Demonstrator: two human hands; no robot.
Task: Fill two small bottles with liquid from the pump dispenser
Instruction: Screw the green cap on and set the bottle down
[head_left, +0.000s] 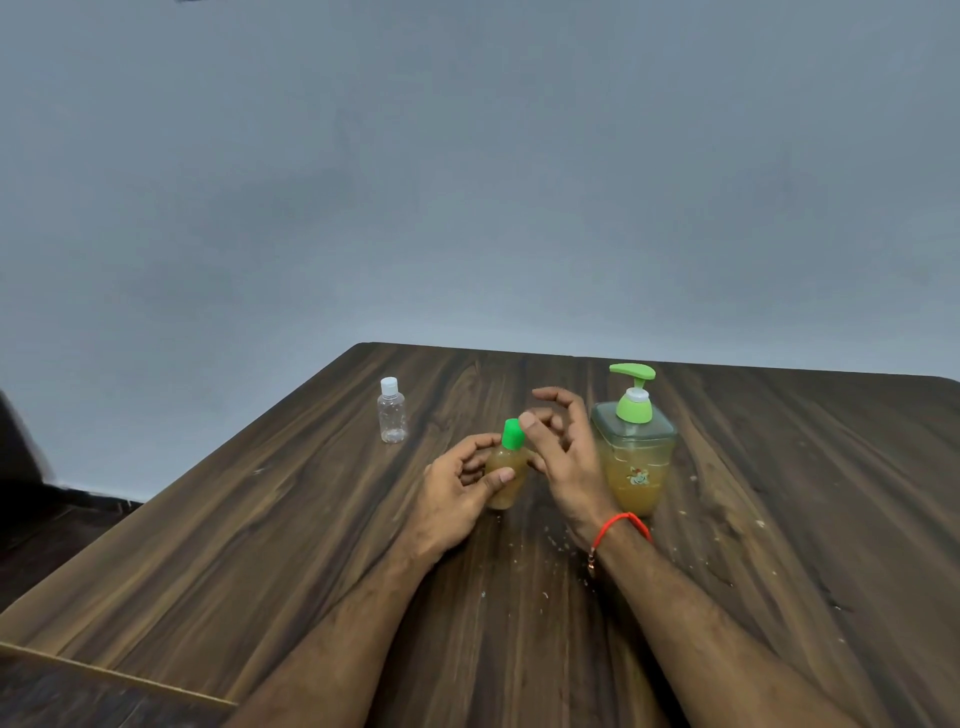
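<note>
A small bottle (505, 470) full of amber liquid, with a green cap (512, 434), stands on the wooden table (260, 545). My left hand (457, 488) grips its body from the left. My right hand (563, 449) hovers just right of the cap, fingers loosely spread, a fingertip near the cap; whether it touches is unclear. A clear small bottle (391, 412) with a white cap stands apart at the left, looking empty. The pump dispenser (635, 447), clear with a green pump and amber liquid in its lower half, stands right behind my right hand.
Pale crumbs or drips speckle the table around my right wrist (621, 530), which wears a red thread. The table's left edge runs diagonally; a grey wall rises behind the far edge. Dark floor lies to the left.
</note>
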